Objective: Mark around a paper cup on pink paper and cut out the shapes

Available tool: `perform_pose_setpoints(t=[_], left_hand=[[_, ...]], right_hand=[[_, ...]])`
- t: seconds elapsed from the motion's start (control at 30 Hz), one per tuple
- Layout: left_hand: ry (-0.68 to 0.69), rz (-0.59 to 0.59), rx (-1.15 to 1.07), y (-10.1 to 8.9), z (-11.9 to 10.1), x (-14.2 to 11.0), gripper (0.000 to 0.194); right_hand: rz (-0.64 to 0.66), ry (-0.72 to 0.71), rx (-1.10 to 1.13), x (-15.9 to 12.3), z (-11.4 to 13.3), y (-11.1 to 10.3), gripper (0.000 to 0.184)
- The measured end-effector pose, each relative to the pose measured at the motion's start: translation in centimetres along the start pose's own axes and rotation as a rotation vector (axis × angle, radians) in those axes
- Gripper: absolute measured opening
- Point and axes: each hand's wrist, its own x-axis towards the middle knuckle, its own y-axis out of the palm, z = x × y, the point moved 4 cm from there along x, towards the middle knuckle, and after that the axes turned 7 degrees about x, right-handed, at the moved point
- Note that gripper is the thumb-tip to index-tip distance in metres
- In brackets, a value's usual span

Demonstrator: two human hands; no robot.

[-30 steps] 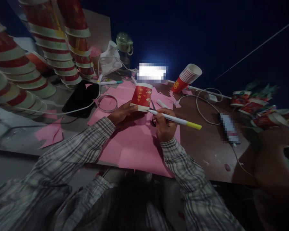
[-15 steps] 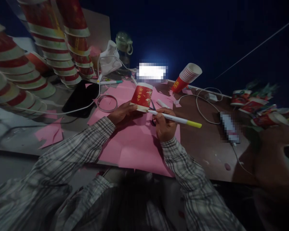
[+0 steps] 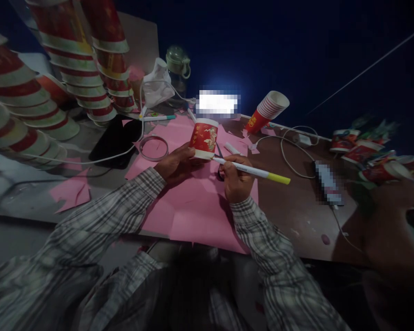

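A red paper cup with gold print and a white band at each end is held up by my left hand, whose fingers close around its lower left side. My right hand grips a white marker with a yellow end pointing right. The marker's tip meets the cup's lower white rim, or sits very close to it. Beneath both hands lie pink paper sheets. Scissors rest on the paper, partly hidden behind my right hand.
Tall stacks of paper cups crowd the left, beside a black phone. A tape roll lies left of my hand. At the back right leans another cup stack. A cable loops near a blurred device. Another person's arm reaches in.
The cup has turned in my left hand: its gold lettering has shifted left and a gold dragon-like figure now faces me. The marker stays at the lower rim, almost unmoved.
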Motion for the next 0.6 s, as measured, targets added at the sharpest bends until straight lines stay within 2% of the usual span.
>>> perform_pose_setpoints(t=[0.23,0.47,0.6], left_hand=[[-0.020,-0.034,0.090,0.11,-0.25,-0.10,0.050],[0.014,-0.016,0.084,0.34,-0.24,-0.09,0.047],[-0.017,-0.041,0.080,0.23,-0.11,-0.10,0.045]], right_hand=[[-0.078,0.037,0.067,0.21,-0.17,-0.25,0.029],[0.073,-0.112,-0.066,-0.11,0.50,0.40,0.025],[-0.031,-0.036,-0.030,0.02,-0.08,-0.27,0.026]])
